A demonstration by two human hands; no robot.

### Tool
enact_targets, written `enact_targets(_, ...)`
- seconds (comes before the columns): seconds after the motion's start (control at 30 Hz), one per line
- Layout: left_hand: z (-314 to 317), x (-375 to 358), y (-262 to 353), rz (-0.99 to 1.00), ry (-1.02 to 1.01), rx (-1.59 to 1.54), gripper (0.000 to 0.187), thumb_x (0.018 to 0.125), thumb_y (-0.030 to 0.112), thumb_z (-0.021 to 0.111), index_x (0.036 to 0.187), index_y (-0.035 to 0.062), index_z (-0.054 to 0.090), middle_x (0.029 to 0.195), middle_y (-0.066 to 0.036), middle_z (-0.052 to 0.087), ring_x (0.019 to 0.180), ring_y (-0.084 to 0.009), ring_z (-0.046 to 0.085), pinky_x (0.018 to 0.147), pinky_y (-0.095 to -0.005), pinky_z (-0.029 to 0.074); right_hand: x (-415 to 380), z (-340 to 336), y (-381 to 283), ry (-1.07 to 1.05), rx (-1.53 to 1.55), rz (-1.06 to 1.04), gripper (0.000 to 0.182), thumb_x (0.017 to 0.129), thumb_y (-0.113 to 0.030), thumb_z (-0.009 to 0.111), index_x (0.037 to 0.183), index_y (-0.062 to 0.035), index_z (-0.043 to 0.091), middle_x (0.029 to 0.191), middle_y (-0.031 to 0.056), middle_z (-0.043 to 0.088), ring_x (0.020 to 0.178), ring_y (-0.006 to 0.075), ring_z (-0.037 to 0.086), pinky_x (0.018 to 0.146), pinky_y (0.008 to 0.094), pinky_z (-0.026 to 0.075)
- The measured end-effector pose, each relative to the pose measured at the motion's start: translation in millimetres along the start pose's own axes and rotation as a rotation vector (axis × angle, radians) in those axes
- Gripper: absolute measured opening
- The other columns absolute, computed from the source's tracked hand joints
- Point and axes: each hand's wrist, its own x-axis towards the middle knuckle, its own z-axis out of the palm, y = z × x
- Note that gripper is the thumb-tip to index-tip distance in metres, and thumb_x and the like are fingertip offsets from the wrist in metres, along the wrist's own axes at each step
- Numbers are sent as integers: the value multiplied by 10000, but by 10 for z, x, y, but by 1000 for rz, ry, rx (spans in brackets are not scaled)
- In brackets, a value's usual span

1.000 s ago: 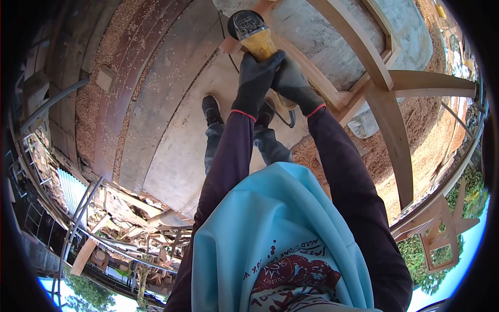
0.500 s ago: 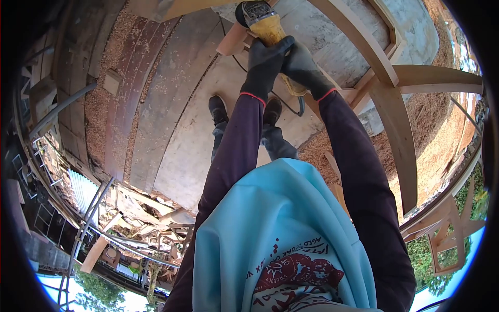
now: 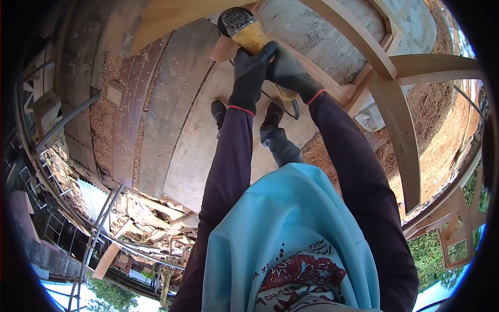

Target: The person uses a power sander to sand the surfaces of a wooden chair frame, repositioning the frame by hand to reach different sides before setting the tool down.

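Observation:
A yellow angle grinder (image 3: 250, 36) with a grey head and a dark round disc is held out in front of me at the top of the view. My left hand (image 3: 250, 70), in a dark glove with a red cuff edge, is wrapped around the grinder's body. Pressed close beside it, my right hand (image 3: 290, 67), gloved the same way, grips the body from the other side. The rear end of the tool shows below the hands, with a dark power cord (image 3: 296, 109) hanging from it. A reddish wooden piece (image 3: 222, 49) lies near the disc.
A curved wooden frame (image 3: 395, 104) stands to my right. Overhead in view, a broad wooden board (image 3: 171, 21) juts in from the upper left. Wide planks (image 3: 171, 99) and wood shavings (image 3: 106, 125) cover the ground, with a small wood block (image 3: 115, 92) at left.
Both hands and the grinder have shifted slightly left and a little down in view. The wide board at the upper left shows more. Both hands keep their hold.

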Motion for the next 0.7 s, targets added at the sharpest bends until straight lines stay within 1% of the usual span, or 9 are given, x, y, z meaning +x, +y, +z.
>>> enact_targets(0.03,42,33,26,24,-30,-2,513,857,262,831,1193,-58,614,1117,-114,696,946,-182,691,806,-308,553,36,-14,67,21,39,-38,656,714,-377,878,1203,-31,611,1102,222,712,1066,388,692,893,436,536)
enact_targets(0.1,112,95,14,40,-45,-34,519,852,257,828,1200,-61,612,1119,-121,697,954,-188,693,814,-317,554,34,-70,49,54,-14,13,678,700,-364,890,1224,-37,610,1110,215,716,1071,380,694,900,434,537)
enact_targets(0.17,176,144,-3,11,-31,24,515,862,251,836,1216,-50,614,1113,-91,689,946,-150,687,793,-287,561,77,-139,85,71,-72,8,692,698,-359,892,1240,-39,606,1120,218,715,1082,379,692,907,436,536)
enact_targets(0.33,218,155,-94,11,12,79,541,847,259,850,1215,-57,610,1117,-96,688,954,-159,686,811,-288,558,56,-185,178,28,-40,41,662,703,-350,890,1216,-35,615,1118,218,717,1085,380,691,911,434,536)
enact_targets(0.4,198,27,-46,2,25,54,570,835,282,848,1200,-76,596,1122,-130,693,970,-192,697,823,-310,556,-34,-137,133,51,-25,11,646,705,-356,889,1195,-33,619,1113,213,720,1074,383,694,903,437,539)
enact_targets(0.43,162,-49,-16,3,19,54,570,835,282,848,1200,-76,596,1122,-130,693,970,-192,697,823,-310,556,-57,-82,108,52,72,-134,645,708,-370,887,1187,-32,617,1102,212,721,1070,381,696,895,438,541)
enact_targets(0.5,11,-219,-9,-55,65,3,573,851,300,848,1194,-76,584,1105,-122,687,973,-179,688,817,-300,556,-162,9,-36,-30,36,-9,650,704,-373,885,1187,-30,618,1093,221,721,1069,388,695,895,438,541)
enact_targets(0.53,-58,-299,-25,-57,64,9,573,851,300,848,1194,-76,584,1105,-122,687,973,-179,688,817,-300,556,-208,88,-102,-28,-41,21,591,715,-354,868,1144,-33,620,1051,236,717,1045,413,689,872,450,539)
enact_targets(0.7,-262,-452,-152,-48,111,-39,577,861,312,847,1200,-67,575,1108,-116,680,971,-176,683,816,-300,558,-355,274,-172,1,12,-67,497,739,-326,839,1067,-34,605,993,247,703,1008,450,672,821,472,531)
